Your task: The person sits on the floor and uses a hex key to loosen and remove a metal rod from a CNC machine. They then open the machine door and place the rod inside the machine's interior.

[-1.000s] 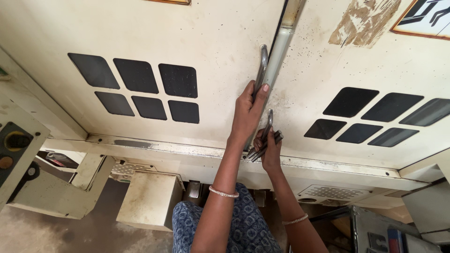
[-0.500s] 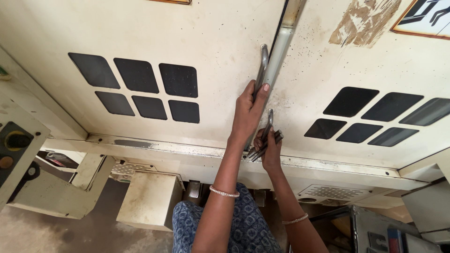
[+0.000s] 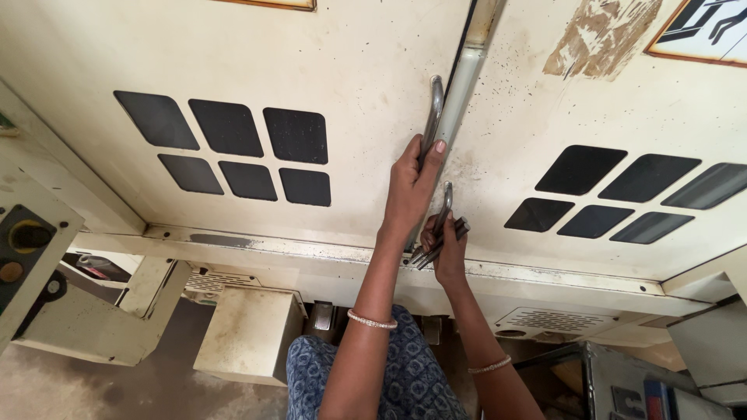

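1. Curved steel door handle on the cream cabinet door is gripped by left hand.
2. Dark metal pliers are clasped in right hand, just below the left.
3. Handle judged rigid, smooth, possibly slippery; best held mid-bar.

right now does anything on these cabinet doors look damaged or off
Yes: a brown, torn patch at the top of the right door, like peeled paper or paint. Dark specks cluster beside the handle that the left hand grips.

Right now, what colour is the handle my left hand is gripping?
Shiny silver-grey metal; the handle rises above the left hand on the cream cabinet door, clearest in the head view.
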